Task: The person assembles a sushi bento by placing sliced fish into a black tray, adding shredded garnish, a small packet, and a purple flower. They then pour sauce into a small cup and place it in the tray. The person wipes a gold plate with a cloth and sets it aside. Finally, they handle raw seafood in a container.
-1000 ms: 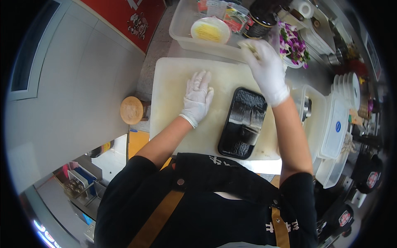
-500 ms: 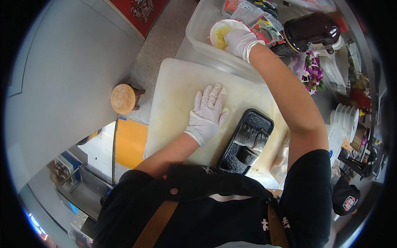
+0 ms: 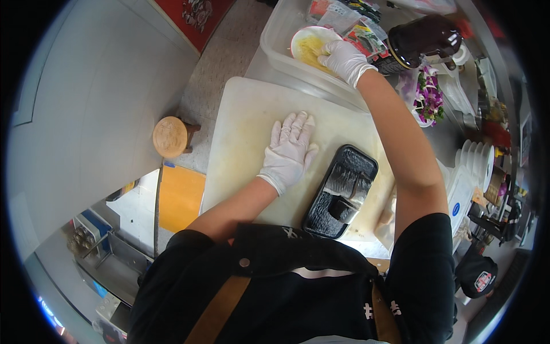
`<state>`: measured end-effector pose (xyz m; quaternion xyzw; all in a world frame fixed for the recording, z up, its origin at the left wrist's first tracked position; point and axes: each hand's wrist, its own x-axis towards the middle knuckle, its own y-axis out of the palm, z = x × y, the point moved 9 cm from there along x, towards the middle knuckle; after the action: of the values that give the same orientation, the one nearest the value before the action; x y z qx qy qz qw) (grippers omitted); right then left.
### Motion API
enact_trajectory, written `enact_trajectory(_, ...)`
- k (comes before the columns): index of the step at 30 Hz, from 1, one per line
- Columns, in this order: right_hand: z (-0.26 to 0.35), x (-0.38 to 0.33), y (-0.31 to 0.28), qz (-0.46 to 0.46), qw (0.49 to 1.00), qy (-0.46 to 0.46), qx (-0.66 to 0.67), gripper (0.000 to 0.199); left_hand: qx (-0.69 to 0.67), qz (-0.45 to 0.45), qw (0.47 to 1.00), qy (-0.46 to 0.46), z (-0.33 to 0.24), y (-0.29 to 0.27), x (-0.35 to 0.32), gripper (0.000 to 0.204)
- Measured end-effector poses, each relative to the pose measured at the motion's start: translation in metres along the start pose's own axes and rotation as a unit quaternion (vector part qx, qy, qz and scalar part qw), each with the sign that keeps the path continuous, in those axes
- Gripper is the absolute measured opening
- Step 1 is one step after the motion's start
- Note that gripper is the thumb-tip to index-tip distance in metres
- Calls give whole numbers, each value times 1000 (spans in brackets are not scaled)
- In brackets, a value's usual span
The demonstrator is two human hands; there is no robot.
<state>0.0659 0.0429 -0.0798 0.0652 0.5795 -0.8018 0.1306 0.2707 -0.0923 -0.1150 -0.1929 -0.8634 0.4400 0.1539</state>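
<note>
My left hand [image 3: 290, 152], in a white glove, lies flat on the white cutting board [image 3: 240, 126] with its fingers stretched out. To its right on the board is a black textured tray [image 3: 323, 215] with dark, silvery pieces [image 3: 349, 186] in it; what they are I cannot tell. My right hand [image 3: 348, 61], also gloved, reaches to the far side, over a white bowl with a red rim [image 3: 297, 39]. The bowl holds thin yellow shreds [image 3: 310, 50]. My right fingertips are drawn together on the shreds at the bowl's right side.
The bowl sits in a clear plastic bin [image 3: 275, 54] with several printed packets [image 3: 366, 37]. Right of it are a big dark jar [image 3: 427, 41], purple flowers [image 3: 429, 97] and stacked white dishes [image 3: 481, 163]. A wooden stool [image 3: 170, 137] stands left, and a dark cap [image 3: 478, 275] shows at lower right.
My right hand has drawn back to the right from deep in the bowl, baring more of the yellow shreds. My left hand stays flat on the board.
</note>
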Motion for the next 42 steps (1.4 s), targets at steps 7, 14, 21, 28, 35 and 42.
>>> enact_trajectory(7, -12, -76, -59, -105, 884, 15, 456, 18, 30, -22, 999, 13, 0, 0, 0, 62)
enact_trajectory(14, -78, -268, -21, -140, 868, 168, 445, 21, 68, -50, 995, 53, -8, 1, -3, 60)
enact_trajectory(21, -101, -294, 53, -138, 959, 206, 134, 27, 96, -37, 993, 54, -8, 4, -1, 59)
enact_trajectory(28, -103, -293, 71, -43, 969, 229, 82, 32, 40, -65, 994, 82, -20, -11, 1, 45)
enact_trajectory(35, -117, -297, 62, -56, 957, 248, 140, 27, -96, 26, 974, 206, -110, 19, 17, 31)
enact_trajectory(42, -116, -309, 70, -148, 948, 245, 136, 20, 20, 139, 962, 236, -133, 64, 29, 34)
